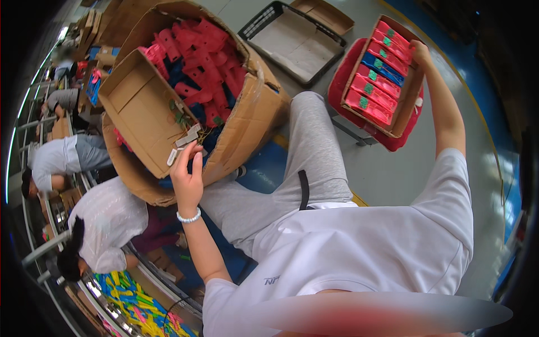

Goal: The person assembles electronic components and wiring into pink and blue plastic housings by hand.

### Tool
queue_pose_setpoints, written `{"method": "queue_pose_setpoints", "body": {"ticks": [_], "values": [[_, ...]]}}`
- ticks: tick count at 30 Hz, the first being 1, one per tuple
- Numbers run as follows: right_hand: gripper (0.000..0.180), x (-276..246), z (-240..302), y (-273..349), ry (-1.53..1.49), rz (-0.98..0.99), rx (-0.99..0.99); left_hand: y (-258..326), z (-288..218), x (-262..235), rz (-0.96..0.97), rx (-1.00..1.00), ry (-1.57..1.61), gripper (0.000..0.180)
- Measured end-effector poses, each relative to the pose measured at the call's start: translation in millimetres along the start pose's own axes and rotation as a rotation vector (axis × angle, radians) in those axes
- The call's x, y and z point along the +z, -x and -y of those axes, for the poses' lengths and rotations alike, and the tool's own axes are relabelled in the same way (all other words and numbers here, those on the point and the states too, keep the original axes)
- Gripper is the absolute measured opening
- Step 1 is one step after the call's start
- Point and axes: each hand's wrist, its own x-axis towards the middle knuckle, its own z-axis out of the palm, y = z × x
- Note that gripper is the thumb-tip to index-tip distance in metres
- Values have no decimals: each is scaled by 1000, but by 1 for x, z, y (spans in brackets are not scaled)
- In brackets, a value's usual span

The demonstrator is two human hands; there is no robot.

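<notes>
My left hand (187, 180), with a beaded bracelet on its wrist, is over the near corner of a shallow cardboard tray (132, 106). Its fingers are stretched and the thumb stands apart. Small white blocks (188, 136) with thin wires lie right at the fingertips, beside a few green circuit boards (181, 117). Off to the right, my right hand (420, 51) has its fingers closed on the end of a pink plastic part (400, 48). That part lies in a cardboard box (411, 101) among a row of pink parts with green boards and a blue part (382, 70).
A big carton (247, 135) full of pink and blue parts stands under the tray. The box rests on a red-padded stool (337, 84). A black crate (297, 45) is on the floor. At left, people (106, 224) work along a line, near colourful pieces (137, 303).
</notes>
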Motion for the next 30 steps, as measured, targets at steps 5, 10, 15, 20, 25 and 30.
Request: {"method": "queue_pose_setpoints", "body": {"ticks": [5, 10, 15, 20, 25, 30], "values": [[37, -1, -98, -4, -524, 259, -41, -86, 7, 10, 227, 152, 42, 28], [49, 19, -55, 0, -282, -82, -71, -198, 75, 63, 244, -74, -154, 51], [50, -21, 22, 27, -228, -202, -96, -253, 147, 147, 22, -376, -227, 66], [49, -77, 104, 55, -394, -149, -112, -267, 184, 171, -21, -344, -357, 59], [43, -101, 180, 63, -380, -221, -257, -266, 198, 163, -31, -349, -199, 56], [35, -154, 297, 114, -302, -346, -266, -246, 131, 120, 64, -137, -153, 37]]}}
